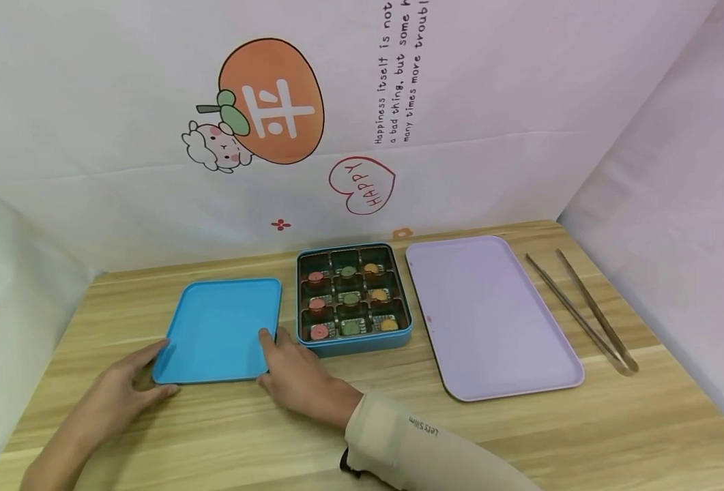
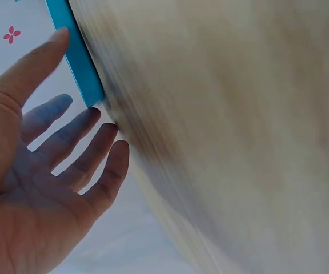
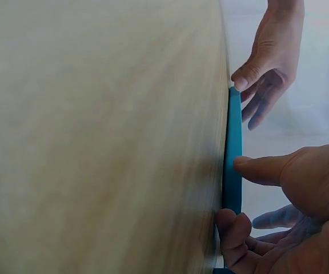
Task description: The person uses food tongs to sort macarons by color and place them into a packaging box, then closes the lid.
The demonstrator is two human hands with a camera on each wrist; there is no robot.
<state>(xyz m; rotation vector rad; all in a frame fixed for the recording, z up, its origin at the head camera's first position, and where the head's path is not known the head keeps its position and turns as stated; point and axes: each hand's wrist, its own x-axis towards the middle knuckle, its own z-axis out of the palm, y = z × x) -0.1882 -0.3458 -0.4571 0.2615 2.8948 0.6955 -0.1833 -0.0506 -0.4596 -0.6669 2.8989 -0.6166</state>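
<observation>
A square blue tin lid (image 1: 223, 327) lies flat on the table, left of the blue tin. My left hand (image 1: 116, 392) is at its front left corner, thumb by the front edge and a finger along the left side. In the left wrist view the fingers (image 2: 84, 151) of this hand are loosely extended. My right hand (image 1: 300, 375) holds the front right corner, its thumb (image 3: 261, 169) against the rim and fingers curled beside it. The open blue tin (image 1: 362, 344) has a divided insert with pink, green and yellow macarons (image 1: 351, 299).
A lilac rectangular tray (image 1: 497, 320) lies right of the tin. Metal tongs (image 1: 589, 314) rest at the far right with their tips pointing back. A white printed cloth (image 1: 472, 136) hangs behind the wooden table (image 1: 226, 436).
</observation>
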